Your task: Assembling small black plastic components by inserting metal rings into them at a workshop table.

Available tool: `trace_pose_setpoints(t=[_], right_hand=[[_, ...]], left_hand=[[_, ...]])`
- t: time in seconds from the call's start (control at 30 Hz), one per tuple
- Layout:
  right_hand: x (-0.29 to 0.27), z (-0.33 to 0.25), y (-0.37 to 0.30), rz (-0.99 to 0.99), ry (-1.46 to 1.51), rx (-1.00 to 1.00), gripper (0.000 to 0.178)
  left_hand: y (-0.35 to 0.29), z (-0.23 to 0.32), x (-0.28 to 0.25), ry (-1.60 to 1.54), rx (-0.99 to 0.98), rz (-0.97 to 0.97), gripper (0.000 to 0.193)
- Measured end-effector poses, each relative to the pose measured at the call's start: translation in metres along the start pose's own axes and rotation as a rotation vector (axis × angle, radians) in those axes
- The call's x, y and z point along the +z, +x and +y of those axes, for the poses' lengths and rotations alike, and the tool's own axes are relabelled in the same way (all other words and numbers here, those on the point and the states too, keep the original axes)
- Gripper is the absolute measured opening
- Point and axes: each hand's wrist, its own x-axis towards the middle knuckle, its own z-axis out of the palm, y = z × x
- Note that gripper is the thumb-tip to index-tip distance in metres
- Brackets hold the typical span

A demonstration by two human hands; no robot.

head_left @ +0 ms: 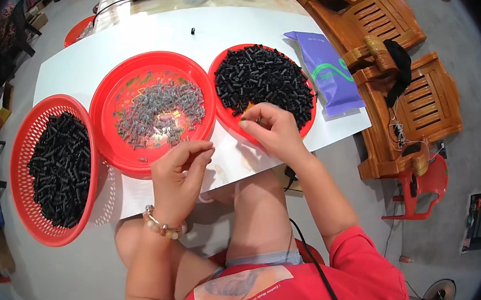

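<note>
My left hand (179, 173), with a beaded bracelet at its wrist, is pinched closed in front of the middle red tray (106, 88); whatever its fingertips hold is too small to name. That tray carries a scattered heap of small metal springs (160, 108). At the near edge of the right red tray (222, 119), my right hand (277, 133) has thumb and finger together, with a tiny dark bit at the tips that I cannot make out. Short black plastic tubes (262, 77) fill this tray. Longer black pieces (61, 169) lie in a red perforated basket (25, 190) on the left.
All of this stands on a white table (227, 25). One small black piece (193, 31) lies near its far side, and a purple packet (326, 73) sits at the right. Wooden chairs (416, 96) and a red plastic stool (432, 185) stand beyond the right edge.
</note>
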Motion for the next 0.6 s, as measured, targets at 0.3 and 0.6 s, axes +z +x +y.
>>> trace_pose_setpoints(t=[0.3,0.6], right_hand=[[0.039,-0.022,-0.019,-0.230,0.377,0.043,0.013],[0.060,0.004,-0.029,0.015,-0.481,-0.332,0.016]], left_hand=[[0.004,-0.007,0.000,-0.221,-0.185,-0.083,0.017],[0.011,-0.010,-0.022,-0.834,-0.552,0.002,0.018]])
